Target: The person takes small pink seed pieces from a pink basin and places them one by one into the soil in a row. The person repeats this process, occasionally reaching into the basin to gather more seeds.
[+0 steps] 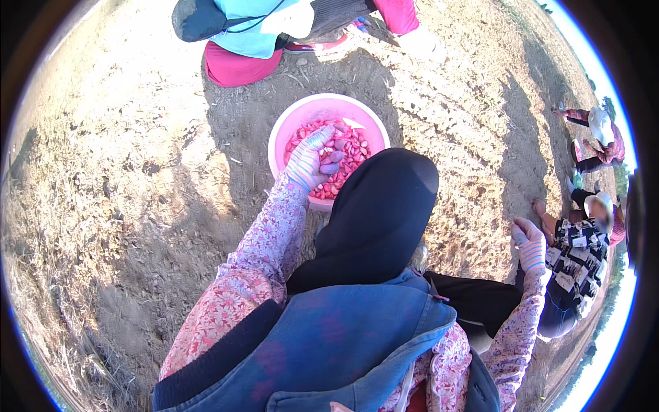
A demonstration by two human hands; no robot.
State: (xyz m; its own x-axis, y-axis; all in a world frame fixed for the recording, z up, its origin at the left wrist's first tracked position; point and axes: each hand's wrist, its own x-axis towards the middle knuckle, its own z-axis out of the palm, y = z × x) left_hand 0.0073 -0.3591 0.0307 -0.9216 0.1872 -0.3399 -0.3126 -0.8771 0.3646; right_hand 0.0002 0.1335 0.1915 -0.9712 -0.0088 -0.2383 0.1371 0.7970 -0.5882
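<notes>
My left hand [312, 160], in a striped knit glove, reaches into a pink plastic basin [276, 139] on the soil. Its fingers are curled and apart over a heap of pink-coated cloves [355, 147] that look like garlic. Whether any cloves lie in its palm is hidden. My right hand [529, 242], gloved the same way, is held out to the right above the ground. Its fingers are bent together, and I cannot tell whether something small is between them. My black-trousered knee [381, 206] covers the basin's near right edge.
Dry, loose soil [170, 206] with straw bits spreads all around. Across the basin, a person [247, 31] in a light blue top sits on a pink seat [242, 67]. Near my right hand is a person in a patterned shirt [571, 252]. Another person [605, 131] is farther off.
</notes>
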